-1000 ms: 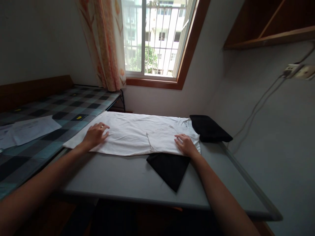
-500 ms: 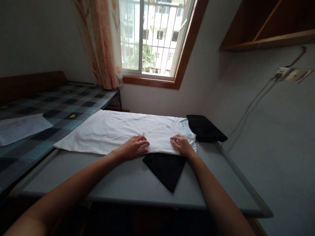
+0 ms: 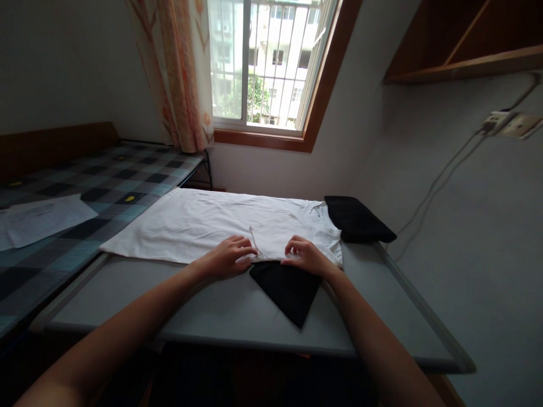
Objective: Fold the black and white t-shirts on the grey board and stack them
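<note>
A white T-shirt (image 3: 203, 217) lies spread on a light grey table (image 3: 203, 311), its collar end at the right and a folded-over part near my hands. My left hand (image 3: 231, 255) rests at its near edge, fingers bent and thumb close to them at the cloth. At the same edge, a little to the right, my right hand (image 3: 307, 257) has its fingers curled and its thumb low against the fabric. A black flat piece (image 3: 291, 288) sticks out from under the shirt between my hands, one corner pointing at me. Fingertip contact is partly hidden.
Beyond the collar a black folded item (image 3: 358, 219) lies at the table's right. On the left is a bed with a checked mattress (image 3: 156, 172) and papers (image 3: 46, 220). A curtain (image 3: 182, 73), a barred window (image 3: 271, 68) and a wall socket (image 3: 496, 121) are behind.
My right hand has slid left along the shirt's near edge, and its fingers are more curled with the thumb lower. My left hand has barely moved. The view has shifted slightly.
</note>
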Demonstrator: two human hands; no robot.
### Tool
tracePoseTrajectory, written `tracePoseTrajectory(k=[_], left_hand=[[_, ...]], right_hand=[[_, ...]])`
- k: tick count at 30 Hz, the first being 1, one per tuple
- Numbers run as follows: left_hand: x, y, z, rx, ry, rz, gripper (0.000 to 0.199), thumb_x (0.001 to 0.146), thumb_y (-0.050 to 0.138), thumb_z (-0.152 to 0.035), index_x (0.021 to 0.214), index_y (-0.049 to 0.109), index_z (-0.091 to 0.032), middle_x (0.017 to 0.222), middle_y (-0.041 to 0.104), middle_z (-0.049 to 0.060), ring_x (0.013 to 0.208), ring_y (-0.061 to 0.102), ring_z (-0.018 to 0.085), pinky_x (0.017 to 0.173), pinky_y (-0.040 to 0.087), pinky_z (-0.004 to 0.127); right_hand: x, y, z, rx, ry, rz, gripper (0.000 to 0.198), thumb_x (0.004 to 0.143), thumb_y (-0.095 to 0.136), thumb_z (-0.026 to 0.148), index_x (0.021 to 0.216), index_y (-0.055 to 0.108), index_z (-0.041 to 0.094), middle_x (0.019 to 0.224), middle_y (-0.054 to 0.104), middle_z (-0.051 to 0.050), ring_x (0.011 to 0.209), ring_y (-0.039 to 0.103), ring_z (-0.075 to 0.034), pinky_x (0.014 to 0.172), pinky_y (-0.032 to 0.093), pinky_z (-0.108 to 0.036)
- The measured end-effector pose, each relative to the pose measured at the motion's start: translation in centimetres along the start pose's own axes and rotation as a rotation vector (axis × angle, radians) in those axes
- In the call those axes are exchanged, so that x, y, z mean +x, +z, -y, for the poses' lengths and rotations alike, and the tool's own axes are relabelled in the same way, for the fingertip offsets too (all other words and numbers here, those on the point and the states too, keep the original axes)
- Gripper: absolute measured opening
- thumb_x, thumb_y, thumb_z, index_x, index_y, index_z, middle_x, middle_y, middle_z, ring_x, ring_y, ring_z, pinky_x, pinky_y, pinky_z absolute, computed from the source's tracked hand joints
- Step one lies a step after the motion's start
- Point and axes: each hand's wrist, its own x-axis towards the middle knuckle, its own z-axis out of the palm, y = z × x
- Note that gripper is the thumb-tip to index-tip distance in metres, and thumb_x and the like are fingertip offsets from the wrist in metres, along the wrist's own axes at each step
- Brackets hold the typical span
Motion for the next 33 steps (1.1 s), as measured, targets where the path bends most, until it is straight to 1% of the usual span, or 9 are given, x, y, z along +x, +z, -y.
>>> tracePoseTrajectory(k=[5,11,15,19,22,24,27,30,33], left_hand=[[0.0,-0.4,-0.2,0.003,0.011,0.032,0.042,0.085,0.052,-0.017,0.126,0.060,-0.024,0.104,0.066,0.007,0.095,0.058,0.021,0.090,0.044,0.033],[-0.2,-0.8,0.0,-0.015,-0.029,0.080,0.059,0.075,0.056,-0.011,0.132,0.055,-0.023,0.102,0.065,0.006,0.095,0.059,0.022,0.091,0.044,0.034],[-0.4,-1.2,0.2,-0.115,-0.114,0.033,0.053,0.076,0.053,-0.010,0.128,0.056,-0.022,0.096,0.065,0.004,0.091,0.060,0.019,0.087,0.045,0.030],[-0.4,-1.5,0.6,-0.233,-0.195,-0.020,0.044,0.080,0.050,-0.013,0.122,0.060,-0.022,0.094,0.064,0.003,0.086,0.060,0.017,0.081,0.045,0.028],[-0.3,-1.7,1.3,-0.248,-0.250,-0.021,0.032,0.084,0.050,-0.019,0.112,0.066,-0.021,0.089,0.063,0.003,0.081,0.058,0.016,0.078,0.044,0.028],[-0.4,-2.1,1.7,-0.253,-0.317,0.031,0.024,0.085,0.052,-0.026,0.101,0.069,-0.019,0.084,0.062,0.003,0.077,0.057,0.016,0.075,0.044,0.028],[-0.9,-3.0,2.3,-0.267,-0.431,0.193,0.019,0.080,0.057,-0.032,0.084,0.069,-0.019,0.075,0.060,0.001,0.069,0.054,0.015,0.066,0.042,0.026],[-1.7,-4.0,2.9,-0.286,-0.450,0.316,0.011,0.070,0.059,-0.028,0.073,0.065,-0.019,0.075,0.059,0.000,0.068,0.053,0.015,0.064,0.041,0.025],[-2.4,-5.1,3.7,-0.323,-0.474,0.351,0.010,0.067,0.058,-0.027,0.069,0.063,-0.019,0.079,0.060,0.001,0.071,0.054,0.016,0.065,0.042,0.025]], right_hand=[[-0.1,-0.1,-0.1,0.015,-0.019,0.027,0.024,0.073,0.078,0.037,0.089,0.069,0.021,0.093,0.058,-0.003,0.081,0.058,-0.016,0.075,0.050,-0.029],[-0.1,0.2,-0.2,0.060,-0.069,-0.003,0.014,0.078,0.068,0.023,0.091,0.069,0.020,0.093,0.058,-0.004,0.082,0.059,-0.016,0.076,0.050,-0.029],[-0.1,0.3,-0.1,0.053,-0.079,0.007,0.018,0.077,0.065,0.018,0.094,0.069,0.020,0.095,0.059,-0.004,0.085,0.059,-0.017,0.080,0.050,-0.030],[-0.3,0.1,0.2,-0.005,-0.073,0.067,0.043,0.069,0.064,0.008,0.109,0.067,0.024,0.108,0.057,-0.005,0.099,0.057,-0.019,0.089,0.048,-0.032],[-0.5,-0.3,0.2,-0.027,-0.037,0.104,0.055,0.065,0.060,0.003,0.114,0.065,0.026,0.110,0.055,-0.005,0.099,0.057,-0.019,0.089,0.048,-0.030],[-0.6,-0.5,0.1,-0.042,-0.016,0.108,0.054,0.063,0.058,0.002,0.112,0.065,0.026,0.108,0.054,-0.004,0.098,0.056,-0.018,0.089,0.048,-0.030],[-0.8,-0.9,-0.3,-0.068,0.007,0.113,0.053,0.063,0.056,0.001,0.108,0.065,0.026,0.107,0.054,-0.004,0.096,0.056,-0.018,0.087,0.047,-0.030],[-0.9,-1.3,-0.5,-0.111,0.046,0.130,0.054,0.061,0.057,0.001,0.108,0.064,0.025,0.107,0.055,-0.004,0.096,0.056,-0.019,0.087,0.046,-0.031],[-1.1,-1.8,-0.5,-0.176,0.092,0.152,0.054,0.059,0.059,0.003,0.108,0.061,0.025,0.106,0.055,-0.004,0.095,0.055,-0.020,0.087,0.045,-0.032]])
